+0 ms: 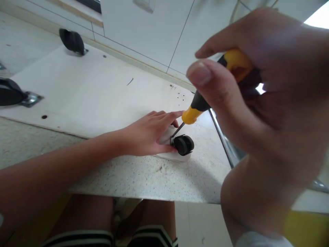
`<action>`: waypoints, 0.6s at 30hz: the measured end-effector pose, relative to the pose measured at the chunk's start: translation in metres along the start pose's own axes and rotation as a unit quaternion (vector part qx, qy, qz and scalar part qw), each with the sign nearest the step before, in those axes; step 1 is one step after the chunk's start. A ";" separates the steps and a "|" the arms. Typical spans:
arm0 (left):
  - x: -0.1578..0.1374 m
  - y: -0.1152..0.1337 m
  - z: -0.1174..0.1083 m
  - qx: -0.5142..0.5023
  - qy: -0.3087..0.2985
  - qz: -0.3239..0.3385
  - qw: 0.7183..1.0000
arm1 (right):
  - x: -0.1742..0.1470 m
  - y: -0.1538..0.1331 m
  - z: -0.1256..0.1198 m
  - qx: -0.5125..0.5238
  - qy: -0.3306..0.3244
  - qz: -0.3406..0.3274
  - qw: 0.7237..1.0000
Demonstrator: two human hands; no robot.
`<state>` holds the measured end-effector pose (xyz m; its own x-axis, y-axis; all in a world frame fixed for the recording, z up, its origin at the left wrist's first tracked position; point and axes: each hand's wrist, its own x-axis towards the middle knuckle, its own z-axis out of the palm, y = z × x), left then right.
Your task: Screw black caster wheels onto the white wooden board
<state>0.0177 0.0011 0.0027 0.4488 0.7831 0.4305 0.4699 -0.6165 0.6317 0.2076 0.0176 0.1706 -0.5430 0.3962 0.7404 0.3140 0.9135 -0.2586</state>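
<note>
white tiles [146, 37] line the wall across the top of the frame, above a speckled counter [123, 178]. a white board [95, 89] lies along the counter, with one black caster [72, 42] standing at upper left and another caster [10, 92] at the left edge. just right of and below the centre sits a small twin-wheel caster [183, 144], close to the board's near right corner. the left hand [149, 133] lies spread on the board just left of that caster, thumb beside it and index finger reaching to the screwdriver's front end. from the right side of the frame, the right hand [272, 99] grasps the yellow-and-black screwdriver [202, 101], its shaft slanting down to the caster's mount, between the two hands.
</note>
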 end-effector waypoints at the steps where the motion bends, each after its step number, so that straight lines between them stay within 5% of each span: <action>1: 0.000 0.000 0.000 0.000 0.000 -0.001 1.000 | -0.002 -0.002 0.002 -0.010 -0.011 -0.008 1.000; 9: -0.001 -0.002 0.001 0.017 0.003 -0.002 1.000 | -0.015 0.008 0.018 0.048 0.061 0.044 0.996; 14: -0.001 -0.001 0.001 0.016 0.002 0.001 1.000 | -0.015 0.016 0.000 -0.056 0.022 0.012 0.998; 18: -0.002 -0.001 0.002 0.012 0.010 0.004 1.000 | -0.013 0.015 -0.013 -0.193 -0.077 -0.027 0.978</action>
<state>0.0180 0.0006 -0.0002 0.4369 0.7795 0.4488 0.4850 -0.6244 0.6123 0.2297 0.0251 0.1648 -0.6680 0.3852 0.6367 0.5362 0.8424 0.0529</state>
